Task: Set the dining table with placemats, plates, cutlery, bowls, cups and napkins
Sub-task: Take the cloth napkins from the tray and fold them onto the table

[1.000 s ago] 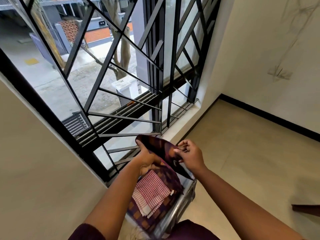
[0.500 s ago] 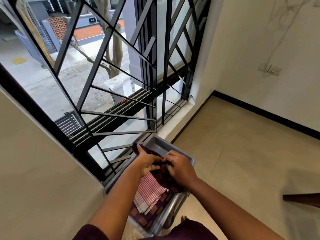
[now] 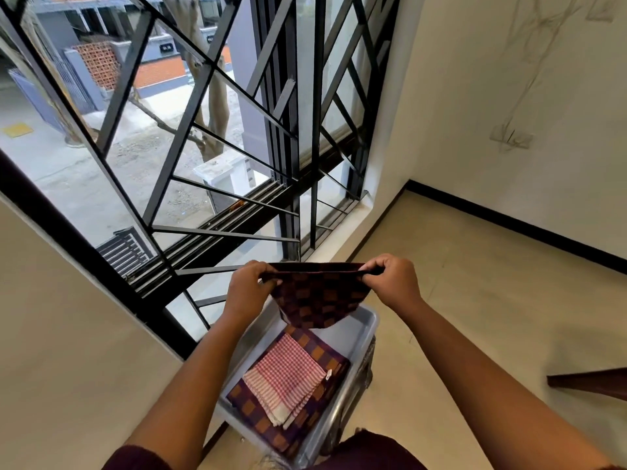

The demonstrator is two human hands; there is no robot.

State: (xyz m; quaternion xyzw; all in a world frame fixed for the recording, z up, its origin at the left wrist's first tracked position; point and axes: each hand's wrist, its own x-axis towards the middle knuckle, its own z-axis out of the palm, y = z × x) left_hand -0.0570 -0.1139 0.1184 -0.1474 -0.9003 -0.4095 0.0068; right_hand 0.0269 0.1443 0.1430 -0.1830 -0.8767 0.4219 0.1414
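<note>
A dark maroon placemat with orange checks hangs stretched between my two hands above a grey tray. My left hand pinches its left top corner and my right hand pinches its right top corner. In the tray below lie more checked purple and orange placemats, and on top of them folded red and white checked napkins.
The tray rests on a metal stand beside a low window with black iron bars. Beige tiled floor spreads to the right. A dark wooden table corner juts in at the right edge.
Both hands have lifted the placemat out of the tray and spread apart, so it now hangs flat between them; half a second ago they were bunched together low over the tray.
</note>
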